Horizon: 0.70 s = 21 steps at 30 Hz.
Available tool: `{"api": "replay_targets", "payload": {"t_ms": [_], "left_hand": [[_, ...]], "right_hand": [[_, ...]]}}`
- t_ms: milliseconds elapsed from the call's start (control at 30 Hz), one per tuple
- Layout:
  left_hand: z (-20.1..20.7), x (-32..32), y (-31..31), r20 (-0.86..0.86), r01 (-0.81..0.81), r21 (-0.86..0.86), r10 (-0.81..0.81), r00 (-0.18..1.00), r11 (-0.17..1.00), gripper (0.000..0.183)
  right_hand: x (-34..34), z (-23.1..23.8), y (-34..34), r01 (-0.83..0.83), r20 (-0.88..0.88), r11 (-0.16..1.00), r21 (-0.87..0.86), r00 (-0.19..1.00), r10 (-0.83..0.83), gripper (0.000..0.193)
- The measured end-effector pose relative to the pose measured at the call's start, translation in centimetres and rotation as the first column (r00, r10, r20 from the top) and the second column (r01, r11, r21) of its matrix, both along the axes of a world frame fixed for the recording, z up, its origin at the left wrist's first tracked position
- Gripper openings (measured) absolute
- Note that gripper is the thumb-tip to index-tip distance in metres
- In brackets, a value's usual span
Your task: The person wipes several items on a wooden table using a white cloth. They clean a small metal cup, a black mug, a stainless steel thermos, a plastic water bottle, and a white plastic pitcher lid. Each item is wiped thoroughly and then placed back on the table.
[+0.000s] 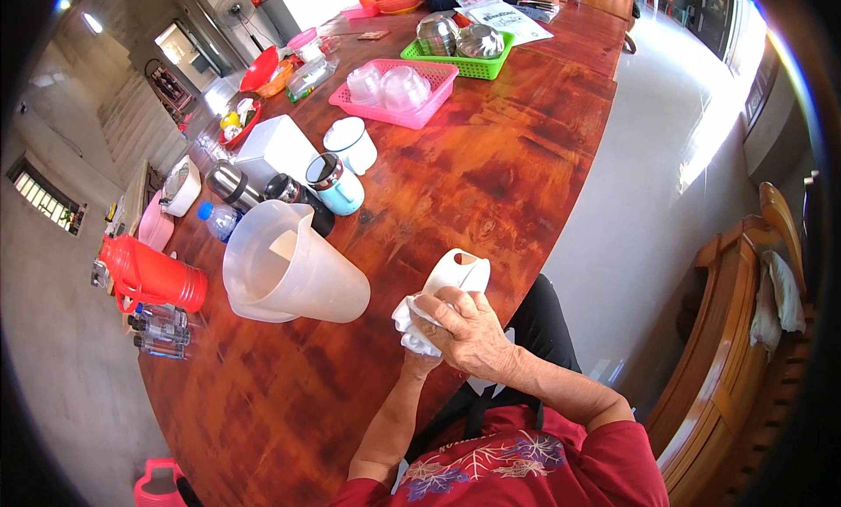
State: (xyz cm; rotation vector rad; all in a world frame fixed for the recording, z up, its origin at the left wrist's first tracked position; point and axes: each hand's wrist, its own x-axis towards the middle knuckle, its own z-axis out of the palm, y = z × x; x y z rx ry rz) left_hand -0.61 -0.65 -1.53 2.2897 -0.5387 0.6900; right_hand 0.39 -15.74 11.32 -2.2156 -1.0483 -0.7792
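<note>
My right hand [473, 336] is closed on a crumpled white cloth [408, 324], its fingers curled over the top. Against these fingers a white plastic piece with an oval opening [457, 266] sticks out beyond the cloth, above the table's edge. My left hand [422, 361] is mostly hidden below the cloth and my right hand; only its wrist side shows, so its fingers cannot be seen. To the left of my hands stands a translucent plastic pitcher [328, 279] with no lid on it.
On the wooden table [491, 165] behind the pitcher are a light blue cup [340, 192], a white mug [355, 148] and a red thermos flask [162, 275]. A pink basket [412, 117] and a green basket [482, 67] stand farther off. A wooden bench [718, 323] is at right.
</note>
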Motion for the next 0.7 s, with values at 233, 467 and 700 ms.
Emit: {"api": "replay_targets", "payload": {"t_ms": [233, 467, 700], "left_hand": [[4.1, 0.2, -1.7, -0.263, 0.037, -0.642, -0.264, 0.928, 0.766, 0.062], [5.7, 0.4, -2.0, -0.262, 0.069, -0.655, -0.312, 0.913, 0.752, 0.057], [5.9, 0.5, -2.3, -0.296, 0.076, -0.676, -0.365, 0.883, 0.733, 0.057]], "right_hand": [[3.4, 0.4, -1.6, 0.188, -0.260, 0.946, 0.265, 0.958, -0.118, 0.045], [7.8, -3.5, -4.9, 0.412, -0.863, 0.758, 0.505, 0.251, 0.438, 0.036], [8.8, -4.3, -5.1, 0.140, -0.506, 0.490, 0.861, 0.348, 0.789, 0.037]]}}
